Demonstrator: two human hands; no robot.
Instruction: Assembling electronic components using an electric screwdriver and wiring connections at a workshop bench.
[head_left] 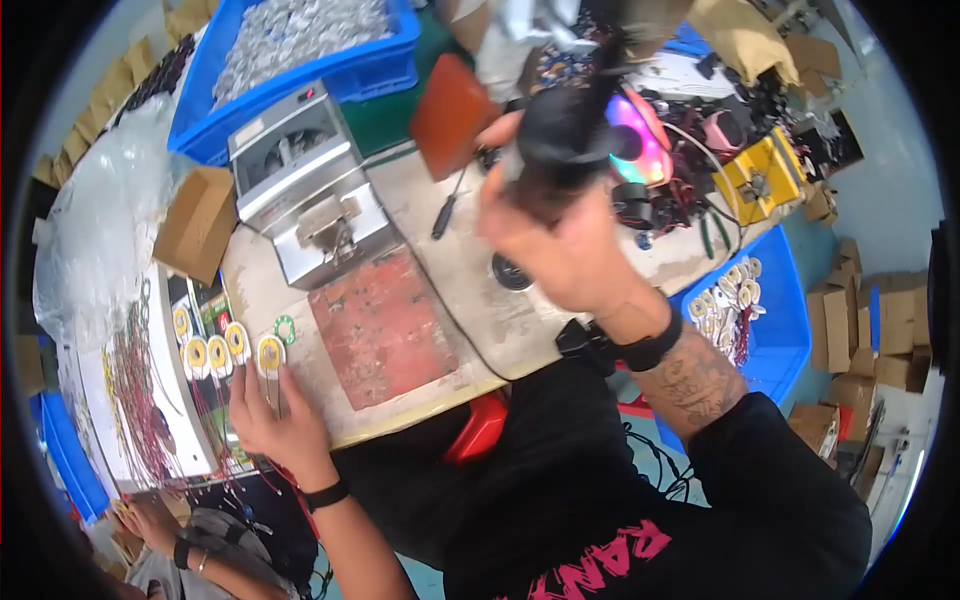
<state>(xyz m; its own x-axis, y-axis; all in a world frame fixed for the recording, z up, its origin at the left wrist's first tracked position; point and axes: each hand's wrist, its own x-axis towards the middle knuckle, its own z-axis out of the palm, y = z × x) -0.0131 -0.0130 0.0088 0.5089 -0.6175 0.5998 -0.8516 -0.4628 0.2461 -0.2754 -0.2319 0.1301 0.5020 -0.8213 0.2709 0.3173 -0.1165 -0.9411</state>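
My left hand is at the left end of the bench. Its fingertips close on a round white disc with a yellow centre. Several similar discs with thin wires lie just left of it, beside a small green-and-white ring. Raised over the bench, my right hand wraps round a black, rounded object. Motion blurs this object, so its exact kind does not show. Below that hand a dark round part rests on the bench, and a screwdriver lies to its left.
A grey machine stands behind a worn red plate. Blue bins hold small parts. A colour-lit device, a yellow fixture and cables crowd the right. Another person's hand shows at lower left.
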